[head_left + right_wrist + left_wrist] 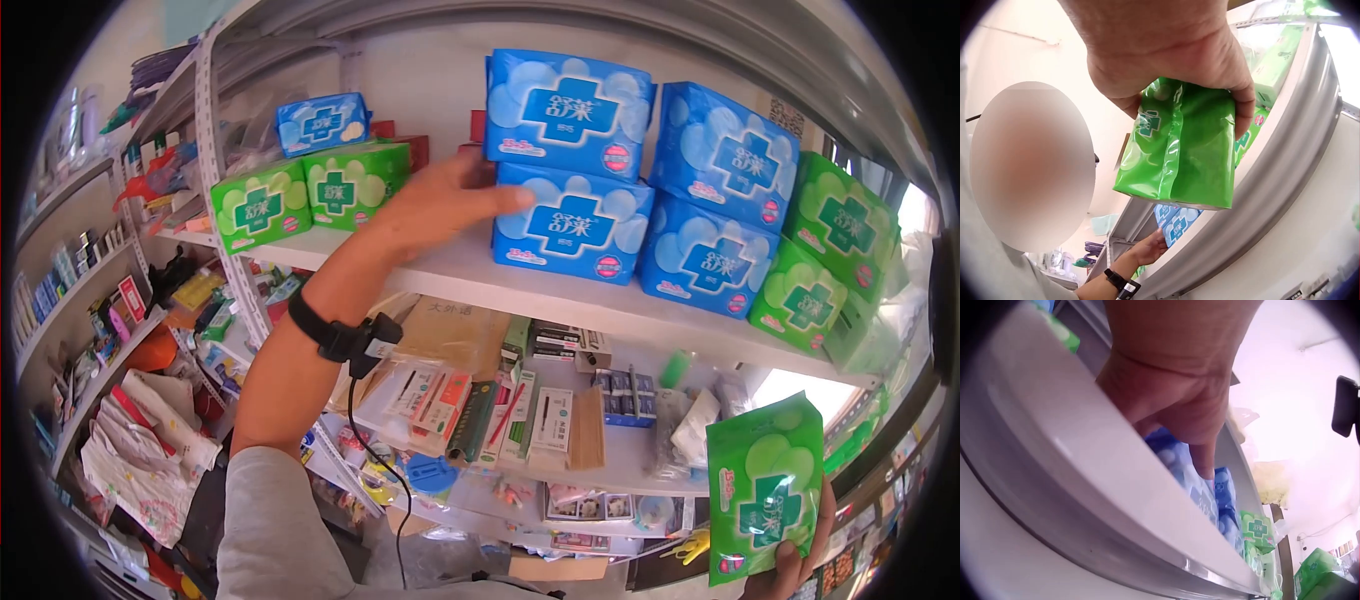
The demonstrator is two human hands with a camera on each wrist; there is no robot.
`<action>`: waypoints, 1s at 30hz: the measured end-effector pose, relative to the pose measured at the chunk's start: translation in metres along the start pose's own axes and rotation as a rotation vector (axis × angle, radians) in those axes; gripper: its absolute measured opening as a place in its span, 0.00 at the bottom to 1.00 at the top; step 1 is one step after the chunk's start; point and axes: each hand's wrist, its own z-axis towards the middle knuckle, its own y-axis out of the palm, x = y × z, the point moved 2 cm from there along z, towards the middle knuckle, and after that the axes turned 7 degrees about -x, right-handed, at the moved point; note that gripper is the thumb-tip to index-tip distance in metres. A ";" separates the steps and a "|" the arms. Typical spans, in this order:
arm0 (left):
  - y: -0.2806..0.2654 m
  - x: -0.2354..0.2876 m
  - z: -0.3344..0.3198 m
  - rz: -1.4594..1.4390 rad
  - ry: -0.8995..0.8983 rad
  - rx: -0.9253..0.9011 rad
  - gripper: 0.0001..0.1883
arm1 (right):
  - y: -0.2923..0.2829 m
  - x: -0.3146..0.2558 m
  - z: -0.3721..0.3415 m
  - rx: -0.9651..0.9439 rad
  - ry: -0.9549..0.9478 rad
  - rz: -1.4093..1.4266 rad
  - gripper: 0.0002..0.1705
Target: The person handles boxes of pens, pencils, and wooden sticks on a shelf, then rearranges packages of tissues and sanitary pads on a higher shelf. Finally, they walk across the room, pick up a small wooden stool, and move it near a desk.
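In the head view the left hand [437, 207] is at the left side of two stacked blue packs, its thumb across the front of the lower blue pack [572, 228] and its other fingers hidden beside or behind it. The upper blue pack [568, 112] rests on top. In the left wrist view the thumb of that hand [1175, 406] lies against a blue pack [1194, 487]. Low at the right, the right hand [800, 560] grips a green pack [765, 485] off the shelf; the right wrist view shows this hand [1172, 62] holding the green pack [1191, 147] by its sides.
More blue packs [725, 160] and green packs [842, 222] stand at the right on the white shelf [460, 278]. Two green packs [262, 207] with a small blue pack [322, 124] on top are at the left. Boxes [552, 418] and stationery fill the shelf below.
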 end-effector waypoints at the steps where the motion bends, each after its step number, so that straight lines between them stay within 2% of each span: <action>1: -0.015 0.004 -0.010 0.081 0.050 0.119 0.39 | 0.001 0.001 0.001 -0.006 -0.012 0.009 0.48; 2: -0.029 0.009 -0.019 0.162 0.100 0.234 0.37 | 0.005 -0.004 0.004 -0.018 -0.014 0.001 0.48; 5: -0.076 0.026 -0.048 0.459 0.038 0.504 0.33 | 0.022 -0.024 0.012 -0.063 -0.036 -0.032 0.48; 8: -0.109 0.004 -0.054 1.101 0.227 0.502 0.31 | 0.042 -0.037 0.018 -0.117 -0.126 -0.026 0.48; 9: -0.106 0.005 -0.059 1.037 0.146 0.441 0.31 | 0.050 -0.041 0.020 -0.138 -0.158 -0.001 0.49; 13: -0.116 -0.009 -0.059 1.103 0.166 0.317 0.25 | 0.082 -0.051 0.025 -0.207 -0.259 0.056 0.50; 16: -0.130 -0.005 -0.053 1.105 0.184 0.273 0.17 | 0.097 -0.056 0.024 -0.250 -0.241 0.064 0.50; 17: -0.135 -0.004 -0.050 1.128 0.202 0.255 0.15 | 0.107 -0.056 0.019 -0.226 -0.111 0.197 0.56; 20: -0.143 -0.005 -0.041 1.181 0.288 0.204 0.10 | 0.113 -0.064 0.014 -0.188 -0.012 0.181 0.57; 25: -0.145 -0.005 -0.033 1.106 0.432 0.186 0.06 | 0.099 -0.049 0.007 -0.142 -0.048 0.179 0.56; 30: -0.094 0.006 -0.024 1.079 0.606 0.249 0.04 | 0.105 -0.059 -0.001 -0.112 -0.042 0.177 0.55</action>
